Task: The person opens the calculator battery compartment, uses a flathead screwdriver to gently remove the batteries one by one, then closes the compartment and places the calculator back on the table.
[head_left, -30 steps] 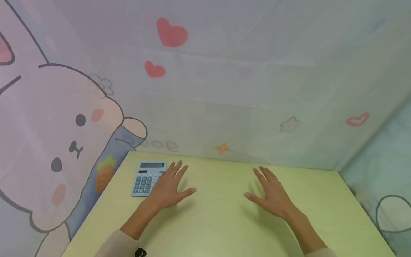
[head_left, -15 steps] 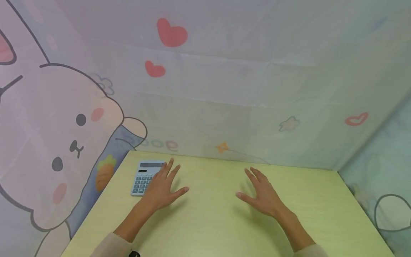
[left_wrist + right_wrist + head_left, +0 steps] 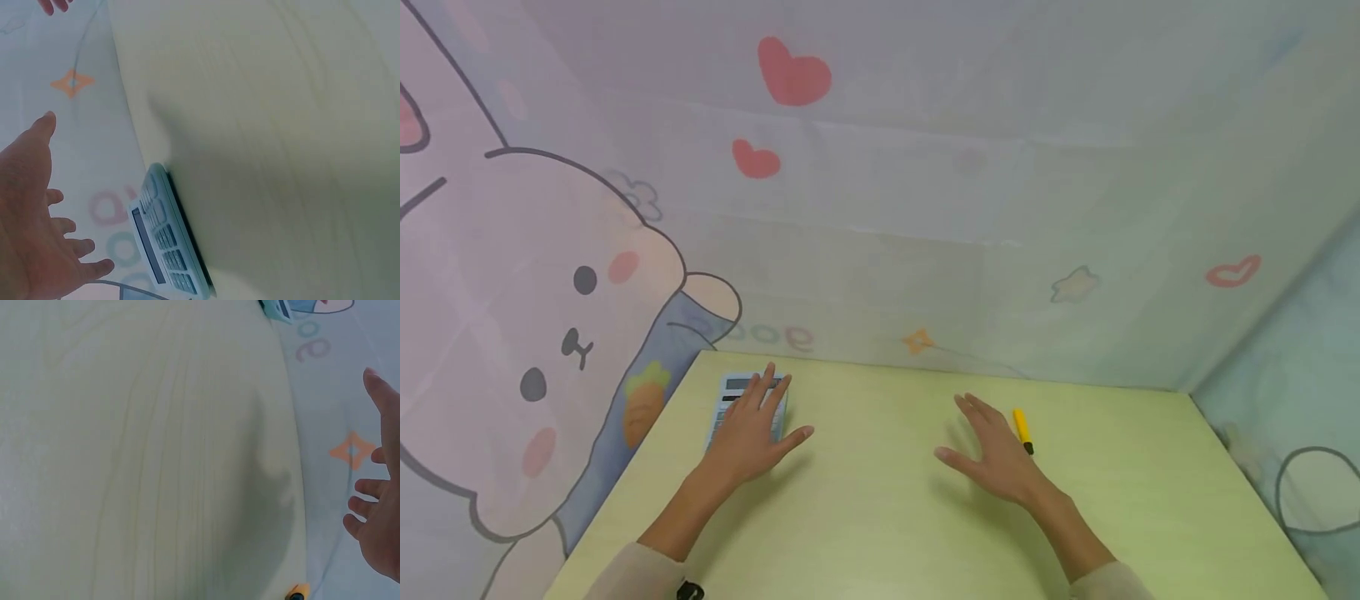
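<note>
A light blue calculator [image 3: 781, 421] lies at the back left of the table, partly covered by my left hand [image 3: 751, 442] in the head view. In the left wrist view the hand [image 3: 31, 219] hovers apart from the calculator [image 3: 165, 234], thumb and fingers spread and holding nothing. My right hand [image 3: 996, 458] is also held above the table with its fingers extended. Just right of it lies a slim yellow object with a black end [image 3: 1022, 427], perhaps a pen or marker. That yellow object [image 3: 301, 590] shows only partly at the bottom of the right wrist view.
The pale yellow table [image 3: 880, 517] ends at a cloth backdrop [image 3: 880, 275] printed with a rabbit, hearts and stars. Another cloth wall [image 3: 1300, 400] stands along the right side.
Both hands have shifted left in the head view. My left hand has come over the calculator, and the yellow object has become visible beside my right hand.
</note>
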Tool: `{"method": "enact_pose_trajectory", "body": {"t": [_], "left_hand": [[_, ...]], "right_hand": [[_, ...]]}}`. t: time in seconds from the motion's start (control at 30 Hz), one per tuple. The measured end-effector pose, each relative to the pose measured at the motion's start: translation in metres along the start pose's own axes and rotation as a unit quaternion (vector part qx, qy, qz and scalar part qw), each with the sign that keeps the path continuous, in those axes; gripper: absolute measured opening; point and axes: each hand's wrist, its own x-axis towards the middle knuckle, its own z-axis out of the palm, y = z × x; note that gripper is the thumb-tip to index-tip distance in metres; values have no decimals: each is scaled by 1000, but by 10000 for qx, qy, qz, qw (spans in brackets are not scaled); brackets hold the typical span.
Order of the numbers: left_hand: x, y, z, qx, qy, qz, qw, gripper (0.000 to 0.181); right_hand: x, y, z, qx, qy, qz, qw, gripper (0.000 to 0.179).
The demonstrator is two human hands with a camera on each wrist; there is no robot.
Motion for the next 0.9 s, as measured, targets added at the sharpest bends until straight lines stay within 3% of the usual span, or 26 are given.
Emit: {"method": "enact_pose_trajectory", "body": {"t": [0.17,0.57,0.9], "left_hand": [[0,-7,-3,69,123,-100,9999,91],[-2,-31,-6,-86,201,-719,9972,93],[-7,-44,-7,-342,43,-1046,9939,96]], "right_hand": [[3,-2,3,204,-43,23,9998,90],[14,-15,21,638,-103,-13,9979,88],[22,-25,35,877,-113,-8,9961,88]]}}
